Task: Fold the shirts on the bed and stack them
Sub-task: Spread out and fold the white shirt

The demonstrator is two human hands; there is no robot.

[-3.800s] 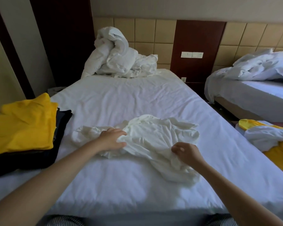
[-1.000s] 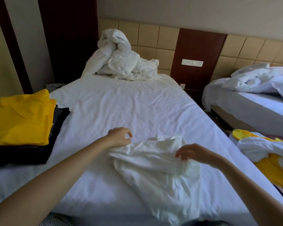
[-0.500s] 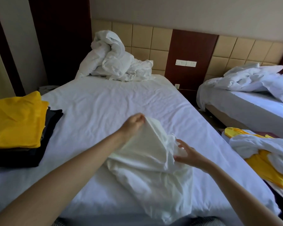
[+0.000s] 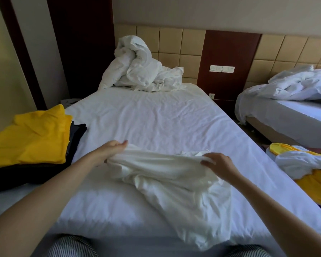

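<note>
Two hands on one garment, head view.

Left hand (image 4: 113,151): fingers curled round one bunched end of the white shirt (image 4: 174,175), grip closed on cloth. Right hand (image 4: 218,165): fingers bent over and pinching the opposite end of the same edge. That edge runs taut between the two hands. From there the cloth drapes back toward the person and lies crumpled on the bed (image 4: 156,117), its loose end reaching the near edge of the mattress.

Left of the left hand, well apart: folded yellow shirt (image 4: 30,138), lying on top of dark folded garments (image 4: 26,173) at the bed's side.

Beyond both hands, far off at the headboard: heaped white duvet (image 4: 139,69). Wall switch plate (image 4: 222,69) is on the brown panel further right of it.

Right of the right hand, off the bed: loose pile of white and yellow clothes (image 4: 304,164). Beyond that pile is a second bed (image 4: 295,115) with rumpled white bedding.

Nearer than both hands, at the frame's bottom edge: striped trousers (image 4: 70,245) at the person's knees, just beside the mattress edge.
</note>
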